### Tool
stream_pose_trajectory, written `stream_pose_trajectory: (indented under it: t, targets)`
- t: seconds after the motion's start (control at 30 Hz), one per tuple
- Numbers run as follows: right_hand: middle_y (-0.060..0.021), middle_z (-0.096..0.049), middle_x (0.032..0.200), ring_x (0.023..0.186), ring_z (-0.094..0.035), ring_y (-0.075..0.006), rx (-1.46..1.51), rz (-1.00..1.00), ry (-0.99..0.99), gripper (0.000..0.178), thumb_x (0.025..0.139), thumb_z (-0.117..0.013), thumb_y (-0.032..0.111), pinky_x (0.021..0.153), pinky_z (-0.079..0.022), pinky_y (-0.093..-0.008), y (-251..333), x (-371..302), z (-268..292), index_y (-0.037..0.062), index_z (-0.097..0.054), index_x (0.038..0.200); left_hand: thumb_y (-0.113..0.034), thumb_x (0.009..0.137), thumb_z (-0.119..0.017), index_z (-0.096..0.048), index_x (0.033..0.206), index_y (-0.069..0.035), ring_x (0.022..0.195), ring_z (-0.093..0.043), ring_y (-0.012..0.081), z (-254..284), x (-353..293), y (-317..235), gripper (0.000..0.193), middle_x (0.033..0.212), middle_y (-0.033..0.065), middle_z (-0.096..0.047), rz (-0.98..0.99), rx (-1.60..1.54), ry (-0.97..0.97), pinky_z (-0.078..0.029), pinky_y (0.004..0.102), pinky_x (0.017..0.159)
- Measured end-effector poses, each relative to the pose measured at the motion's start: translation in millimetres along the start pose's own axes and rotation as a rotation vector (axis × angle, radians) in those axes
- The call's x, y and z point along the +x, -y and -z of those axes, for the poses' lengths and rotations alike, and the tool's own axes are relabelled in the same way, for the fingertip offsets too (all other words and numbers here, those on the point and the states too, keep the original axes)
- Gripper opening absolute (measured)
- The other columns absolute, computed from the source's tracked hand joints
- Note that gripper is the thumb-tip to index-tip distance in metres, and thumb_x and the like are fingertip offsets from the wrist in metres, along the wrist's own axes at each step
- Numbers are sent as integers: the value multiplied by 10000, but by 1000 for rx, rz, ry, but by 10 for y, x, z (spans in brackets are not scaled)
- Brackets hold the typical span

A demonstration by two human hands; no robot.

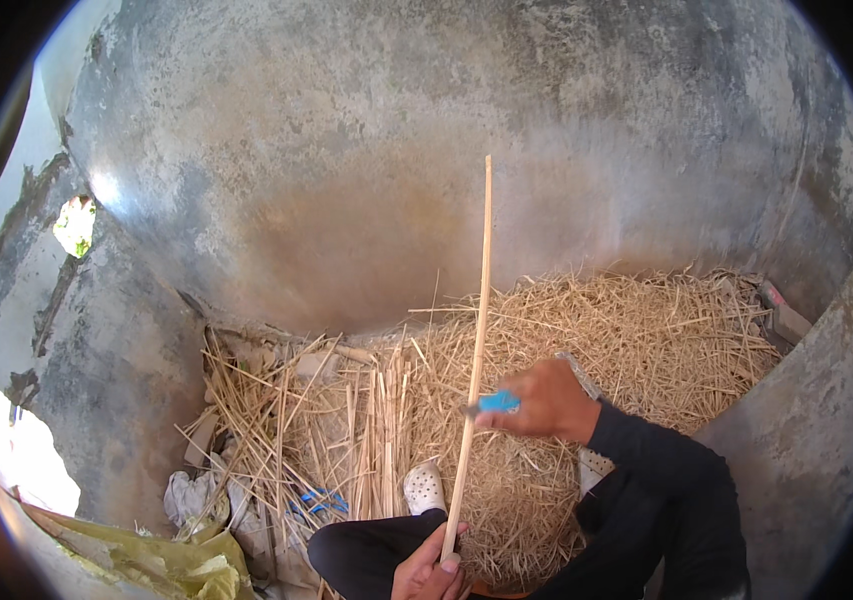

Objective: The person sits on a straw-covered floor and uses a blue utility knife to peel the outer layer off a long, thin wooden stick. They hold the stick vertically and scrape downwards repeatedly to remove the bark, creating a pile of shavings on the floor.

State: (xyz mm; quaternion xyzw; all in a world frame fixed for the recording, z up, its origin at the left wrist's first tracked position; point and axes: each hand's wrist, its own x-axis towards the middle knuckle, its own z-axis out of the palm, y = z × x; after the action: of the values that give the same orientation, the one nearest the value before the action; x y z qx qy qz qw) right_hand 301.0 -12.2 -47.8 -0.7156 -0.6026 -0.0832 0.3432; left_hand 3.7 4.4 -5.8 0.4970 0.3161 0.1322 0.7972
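A long, pale bamboo strip (482, 290) stands tilted in front of me, its upper tip against the backdrop of the grey wall. Its lower end is gripped in the closed fingers of my left hand (430, 577), by my knee. My right hand (552, 400) is wrapped around a blue-handled knife (499, 401). The knife's short dark tip meets the strip around mid-length; motion blurs it, so the exact contact is unclear. Below my right hand lies a thick layer of shavings (516, 500).
Rough concrete walls (346, 150) enclose the space. Left of my feet lie several cut strips (376, 420), a blue tie (321, 500) and crumpled yellow sheeting (176, 570). A brick-like block (784, 318) sits in the right corner. One pale perforated clog (424, 489) is beside the strip.
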Motion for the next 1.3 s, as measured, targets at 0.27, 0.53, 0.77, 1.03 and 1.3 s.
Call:
stream_pose_trajectory:
  t: [0.27, 0.53, 0.77, 1.03, 1.3]
  targets:
    - [-59, -454, 408, 349, -463, -226, -90, -206, -66, 716, 794, -463, 757, 375, -371, -370, -480, 105, 35, 120, -537, 476, -240, 913, -616, -371, 1373, 54, 523, -351, 36, 23, -3, 127, 599, 635, -59, -398, -37, -74, 59, -288, 207, 474]
    - [-37, -460, 410, 351, -456, -207, -129, -232, -191, 747, 828, -364, 772, 369, -360, -362, -773, 211, 90, 123, -570, 519, -229, 921, -607, -393, 1369, 23, 495, -329, 27, 62, -115, 193, 557, 644, -74, -389, -1, -57, 123, -271, 195, 461]
    - [-20, -439, 410, 368, -434, -226, -7, -154, -85, 775, 834, -336, 773, 379, -343, -385, -407, 24, 64, 104, -636, 583, -292, 905, -638, -413, 1360, 11, 520, -354, 23, -87, -60, 139, 591, 660, -74, -404, 101, -49, -178, -272, 195, 459]
    - [-86, -446, 430, 399, -462, -263, -188, -394, -190, 803, 832, -346, 773, 421, -370, -408, -1173, 136, 334, 68, -644, 588, -290, 922, -613, -391, 1397, -8, 596, -402, 15, 113, -182, 244, 595, 708, -69, -471, 0, 140, 168, -316, 181, 499]
    - [-123, -476, 470, 476, -509, -320, -211, -692, -263, 824, 847, -355, 752, 494, -391, -464, -1804, 73, 417, 18, -539, 520, -285, 935, -591, -390, 1401, -13, 649, -450, 26, 189, -396, 333, 576, 796, -55, -518, 79, 203, 220, -369, 165, 546]
